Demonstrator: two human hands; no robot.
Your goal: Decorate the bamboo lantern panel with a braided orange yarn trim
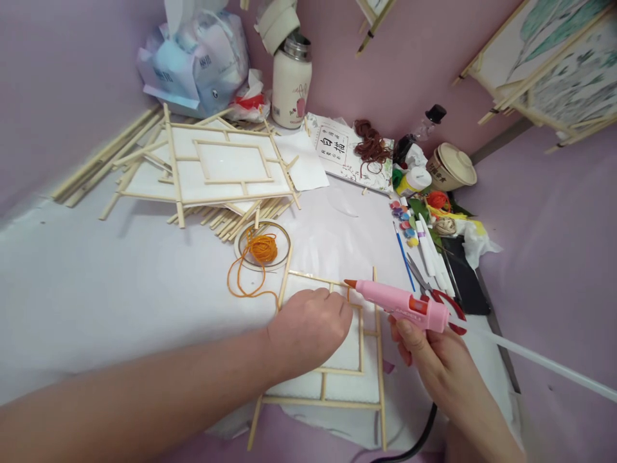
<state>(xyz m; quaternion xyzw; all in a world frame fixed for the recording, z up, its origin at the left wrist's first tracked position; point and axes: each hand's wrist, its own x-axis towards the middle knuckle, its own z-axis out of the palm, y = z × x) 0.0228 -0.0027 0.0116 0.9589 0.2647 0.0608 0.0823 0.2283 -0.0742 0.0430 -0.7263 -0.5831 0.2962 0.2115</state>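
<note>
My right hand (429,354) grips a pink hot glue gun (395,302) with a long white glue stick out of its back. The gun's orange-brown nozzle points left, at the top bar of a small wooden stick frame (324,388) with a white panel. My left hand (311,331) is closed in a pinch over the frame's upper part, its fingertips hidden. Orange yarn (250,296) trails from a ball (263,247) to beneath this hand, and a short length shows beside the fingers at the top bar.
Behind the ball lies a roll of tape (240,246). Another stick frame (178,180) rests on loose sticks at the back left. An open thermos (290,87) stands by the wall. Scissors (419,273), pens and paint pots lie on the right. A black cable (424,434) hangs near the front.
</note>
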